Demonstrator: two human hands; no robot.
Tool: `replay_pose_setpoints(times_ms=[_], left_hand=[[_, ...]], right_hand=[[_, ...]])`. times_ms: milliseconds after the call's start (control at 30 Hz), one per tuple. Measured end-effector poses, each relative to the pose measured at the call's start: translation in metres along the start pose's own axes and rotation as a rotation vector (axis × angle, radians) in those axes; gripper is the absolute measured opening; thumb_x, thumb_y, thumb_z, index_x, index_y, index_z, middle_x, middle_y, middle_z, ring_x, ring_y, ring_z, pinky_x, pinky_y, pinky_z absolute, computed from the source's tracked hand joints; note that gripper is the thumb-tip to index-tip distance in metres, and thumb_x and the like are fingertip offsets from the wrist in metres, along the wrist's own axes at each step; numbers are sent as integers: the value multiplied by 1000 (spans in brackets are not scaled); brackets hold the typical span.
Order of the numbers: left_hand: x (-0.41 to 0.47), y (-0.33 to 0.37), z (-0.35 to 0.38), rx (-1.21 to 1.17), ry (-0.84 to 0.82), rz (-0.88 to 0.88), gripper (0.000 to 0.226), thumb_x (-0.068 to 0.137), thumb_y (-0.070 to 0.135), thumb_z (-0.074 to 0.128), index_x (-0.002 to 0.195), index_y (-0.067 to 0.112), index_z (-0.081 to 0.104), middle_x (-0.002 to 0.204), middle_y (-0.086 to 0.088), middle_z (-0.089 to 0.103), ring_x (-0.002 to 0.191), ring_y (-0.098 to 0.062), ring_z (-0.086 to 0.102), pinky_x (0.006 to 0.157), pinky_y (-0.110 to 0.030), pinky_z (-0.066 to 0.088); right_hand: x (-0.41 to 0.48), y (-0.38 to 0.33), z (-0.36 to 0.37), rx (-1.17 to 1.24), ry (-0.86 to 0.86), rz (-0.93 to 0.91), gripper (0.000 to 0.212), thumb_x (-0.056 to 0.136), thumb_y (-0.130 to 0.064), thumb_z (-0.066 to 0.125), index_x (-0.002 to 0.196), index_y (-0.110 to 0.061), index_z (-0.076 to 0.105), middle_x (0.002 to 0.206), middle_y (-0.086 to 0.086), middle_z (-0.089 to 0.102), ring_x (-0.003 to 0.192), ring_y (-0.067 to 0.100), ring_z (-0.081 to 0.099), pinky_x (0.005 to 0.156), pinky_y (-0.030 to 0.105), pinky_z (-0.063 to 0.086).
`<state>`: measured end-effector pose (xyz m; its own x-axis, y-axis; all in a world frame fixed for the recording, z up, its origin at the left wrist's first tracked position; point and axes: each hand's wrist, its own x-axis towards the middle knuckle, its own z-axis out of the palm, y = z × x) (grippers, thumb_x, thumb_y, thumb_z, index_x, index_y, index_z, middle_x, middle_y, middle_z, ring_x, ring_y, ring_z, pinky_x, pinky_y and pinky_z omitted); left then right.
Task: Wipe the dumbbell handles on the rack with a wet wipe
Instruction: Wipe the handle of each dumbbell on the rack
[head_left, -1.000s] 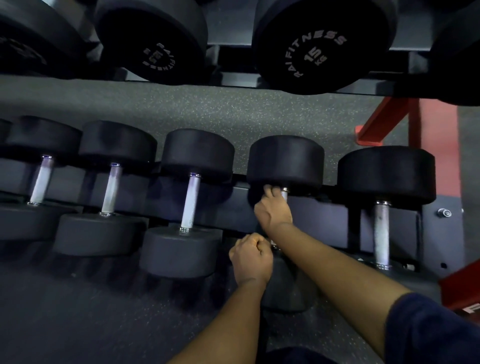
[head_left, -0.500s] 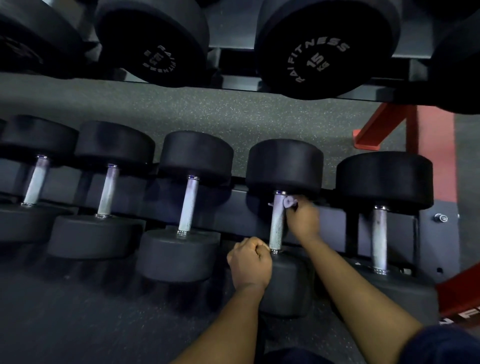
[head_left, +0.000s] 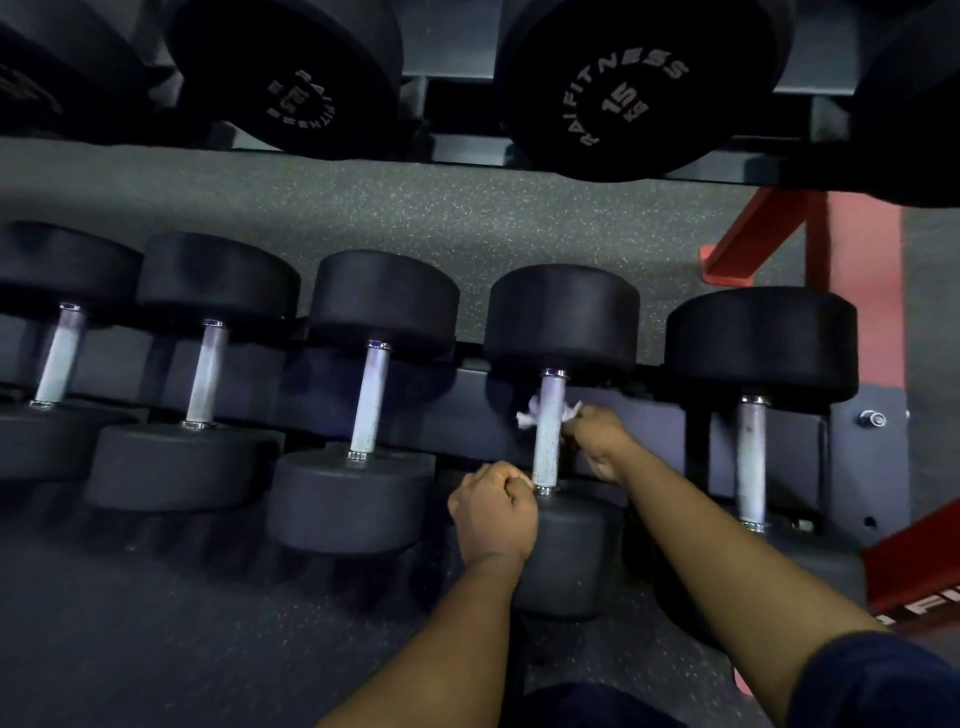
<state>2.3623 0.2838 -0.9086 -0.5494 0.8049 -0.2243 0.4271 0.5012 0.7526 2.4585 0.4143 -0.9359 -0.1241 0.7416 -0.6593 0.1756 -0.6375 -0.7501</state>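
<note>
Gripping the wet wipe (head_left: 528, 417), the right hand (head_left: 597, 441) sits just to the right of the handle (head_left: 549, 447) of the fourth dumbbell (head_left: 563, 317) on the lower row of the rack (head_left: 660, 431). Its fingers curl round the white tissue, which passes behind the bar and pokes out on the bar's left side, in its upper part. The left hand (head_left: 493, 514) is clenched in a fist beside the bar's near collar, against the near head (head_left: 571, 556), and nothing shows inside it. The handle's long axis runs away from the person, from the near head up to the far one, leaning only slightly. A wiping stroke therefore has to travel along that line, toward the body or away from it. The right hand is the one on the bar. The bare stretch below the wipe ends at the left fist, so a downward pull would probably meet those knuckles unless the fist shifts. A neighbouring handle (head_left: 750, 462) lies parallel, further to the right, on the right arm's side.
</note>
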Motion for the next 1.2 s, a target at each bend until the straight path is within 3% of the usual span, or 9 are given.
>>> replay_pose_setpoints(times_ms=[100, 167, 367, 533, 667, 800, 933, 1067, 1200], left_hand=[[0, 0, 0, 0, 1, -1, 28, 74, 23, 39, 63, 21, 65, 75, 6, 68, 82, -18, 57, 87, -40, 44], [0, 0, 1, 12, 1, -3, 28, 74, 23, 39, 63, 21, 65, 76, 6, 68, 83, -19, 58, 87, -40, 44], [0, 0, 0, 29, 11, 13, 42, 73, 35, 28, 67, 20, 67, 79, 5, 69, 84, -19, 58, 89, -40, 44], [-2, 5, -1, 23, -13, -11, 30, 74, 25, 37, 65, 22, 66, 79, 5, 69, 85, -20, 59, 88, -41, 44], [-4, 8, -4, 27, -14, -19, 30, 74, 26, 37, 66, 22, 66, 80, 5, 69, 86, -20, 59, 88, -40, 44], [-5, 8, -5, 33, -6, -14, 24, 80, 21, 44, 66, 19, 64, 78, 3, 68, 82, -22, 59, 85, -40, 45], [-6, 10, -8, 49, 17, 1, 20, 84, 9, 54, 68, 21, 50, 68, 10, 52, 72, -17, 48, 83, -41, 43], [-7, 14, -9, 62, 20, 16, 18, 84, 9, 53, 72, 21, 48, 62, 15, 43, 69, -15, 45, 82, -40, 41], [-9, 13, -10, 41, 5, 5, 18, 84, 11, 53, 72, 24, 50, 64, 13, 47, 72, -18, 49, 82, -40, 43]], right_hand=[[-4, -7, -1, -185, 267, -183, 32, 75, -34, 66, 97, -11, 73, 90, 8, 73, 84, 21, 65, 76, 34, 52], [-31, -5, -1, -460, 361, -346, 23, 83, -30, 66, 93, -9, 72, 83, 10, 70, 81, 26, 64, 63, 26, 35], [-59, 21, -5, -889, 77, -515, 19, 80, -24, 67, 72, -16, 52, 81, 6, 61, 75, 25, 57, 63, 32, 40], [-28, -7, 2, -1211, 194, -965, 14, 78, -6, 65, 92, -6, 63, 94, 14, 60, 84, 34, 56, 66, 38, 50], [-15, -26, 7, -1611, 159, -1257, 22, 75, -19, 43, 72, -14, 64, 74, 5, 63, 73, 25, 60, 64, 30, 51], [-25, -11, 19, -1821, -134, -1213, 6, 69, -19, 62, 64, -16, 63, 61, 2, 63, 62, 22, 59, 64, 28, 48], [-35, -22, 20, -1938, -645, -934, 22, 92, -27, 48, 99, -15, 65, 99, 8, 69, 93, 29, 62, 84, 35, 43], [-20, -50, 23, -2127, -404, -999, 28, 94, -27, 42, 111, -20, 63, 111, 7, 66, 106, 28, 57, 95, 35, 37], [-17, -49, 25, -2155, -219, -1093, 18, 88, -20, 50, 95, -13, 65, 96, 7, 69, 94, 27, 59, 92, 37, 42]])
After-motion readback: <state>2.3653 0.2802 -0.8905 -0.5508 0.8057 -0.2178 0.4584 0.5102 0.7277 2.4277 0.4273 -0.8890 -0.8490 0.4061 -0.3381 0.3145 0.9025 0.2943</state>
